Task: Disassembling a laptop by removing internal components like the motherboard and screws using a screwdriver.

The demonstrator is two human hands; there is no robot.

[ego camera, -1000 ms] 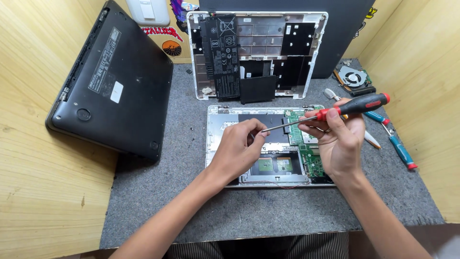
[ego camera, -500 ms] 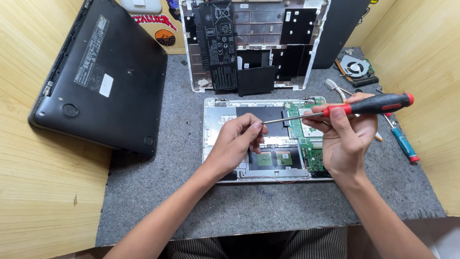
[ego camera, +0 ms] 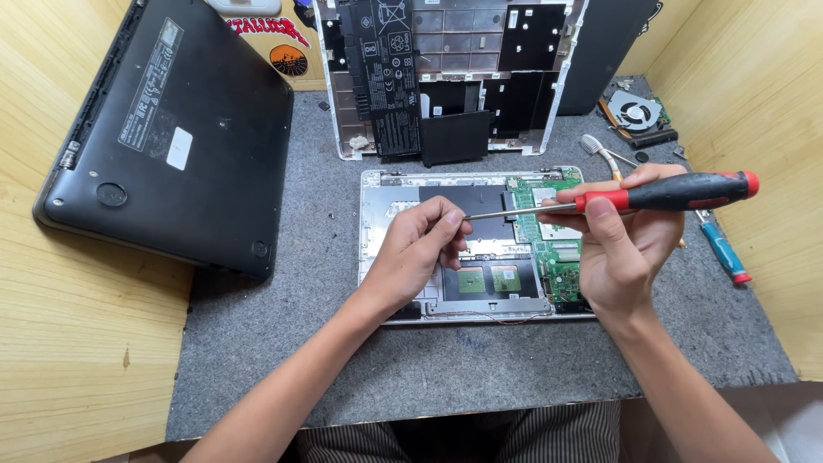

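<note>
My right hand [ego camera: 621, 249] grips a screwdriver with a red and black handle [ego camera: 677, 190] and holds it almost level above an opened silver laptop base [ego camera: 386, 214]. The thumb and forefinger of my left hand [ego camera: 420, 253] pinch at the tip of its metal shaft [ego camera: 514, 210]. Anything small held between those fingers is hidden. A green circuit board [ego camera: 557, 261] lies in the right part of the base, partly under my right hand. A dark panel and a touchpad board [ego camera: 489, 279] sit in the middle.
A closed black laptop [ego camera: 171, 129] lies underside up at the left. Another opened white laptop shell [ego camera: 446, 77] with a battery is at the back. A cooling fan [ego camera: 636, 113], a small brush [ego camera: 596, 147] and a blue screwdriver [ego camera: 727, 255] lie right. Grey mat [ego camera: 283, 343], wooden walls around.
The screwdriver's handle end has risen a little, so it lies flatter. My left fingers stay at its tip. The view has shifted slightly.
</note>
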